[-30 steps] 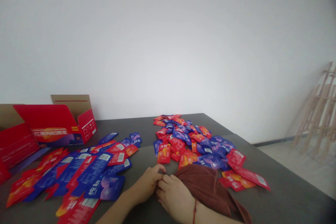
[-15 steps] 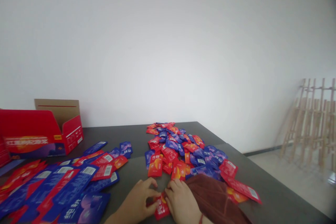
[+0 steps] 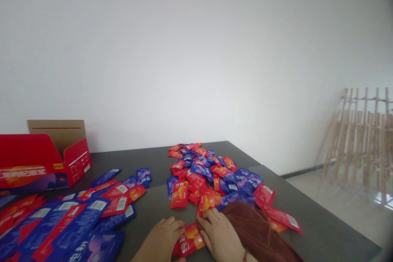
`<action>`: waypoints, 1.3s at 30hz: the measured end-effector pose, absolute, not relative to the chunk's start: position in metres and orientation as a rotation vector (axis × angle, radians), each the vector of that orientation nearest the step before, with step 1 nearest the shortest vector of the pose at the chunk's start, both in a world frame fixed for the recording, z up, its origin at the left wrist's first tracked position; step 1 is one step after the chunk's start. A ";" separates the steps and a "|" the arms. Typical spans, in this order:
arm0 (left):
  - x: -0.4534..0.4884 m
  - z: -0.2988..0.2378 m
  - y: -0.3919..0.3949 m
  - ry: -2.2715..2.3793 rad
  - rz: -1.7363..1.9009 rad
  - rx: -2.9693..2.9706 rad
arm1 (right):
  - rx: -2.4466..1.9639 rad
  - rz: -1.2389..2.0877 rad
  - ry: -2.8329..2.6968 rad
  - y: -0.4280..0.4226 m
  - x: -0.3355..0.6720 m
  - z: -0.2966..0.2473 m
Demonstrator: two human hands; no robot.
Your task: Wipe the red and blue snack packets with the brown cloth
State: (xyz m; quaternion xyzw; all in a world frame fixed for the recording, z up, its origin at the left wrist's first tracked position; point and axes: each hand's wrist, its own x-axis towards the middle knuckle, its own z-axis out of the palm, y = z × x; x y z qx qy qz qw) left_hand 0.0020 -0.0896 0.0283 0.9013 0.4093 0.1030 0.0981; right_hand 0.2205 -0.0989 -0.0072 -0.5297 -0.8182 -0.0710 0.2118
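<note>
A red packet (image 3: 193, 237) with orange fruit printed on it lies at the table's front edge, between my two hands. My left hand (image 3: 162, 238) has its fingers bent over the packet's left end. On its right end press the fingers of my right hand (image 3: 219, 233), their tips close to another red packet (image 3: 207, 199) at the near side of a pile. Part of the held packet is hidden by the fingers. Brown cloth (image 3: 248, 226) lies right beside my right hand.
A pile of red and blue packets (image 3: 215, 172) runs along the dark table (image 3: 319, 217). More packets (image 3: 73, 217) lie spread at the left, before an open red carton (image 3: 29, 151). Wooden racks (image 3: 359, 139) lean at the wall on the right.
My left hand's fingers have closed from a spread pose onto the red packet, and more of its fruit print now shows. The view has turned slightly, so the carton sits further left.
</note>
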 end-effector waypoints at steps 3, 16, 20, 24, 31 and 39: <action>0.004 0.028 -0.091 1.230 0.298 2.660 | -1.491 -0.285 -2.329 -0.099 0.200 -0.008; 0.003 0.028 -0.095 1.236 0.378 2.651 | -1.406 -0.200 -2.350 -0.096 0.221 -0.002; 0.002 0.024 -0.092 1.198 0.413 2.675 | -1.426 -0.315 -2.349 -0.101 0.219 -0.003; 0.001 0.025 -0.091 1.150 0.389 2.711 | -1.374 -0.407 -2.466 -0.108 0.183 -0.002; -0.001 0.019 -0.091 1.170 0.410 2.710 | -1.218 -0.260 -2.495 -0.116 0.204 -0.002; 0.001 0.023 -0.092 1.170 0.438 2.721 | -1.189 -0.251 -2.490 -0.123 0.214 -0.001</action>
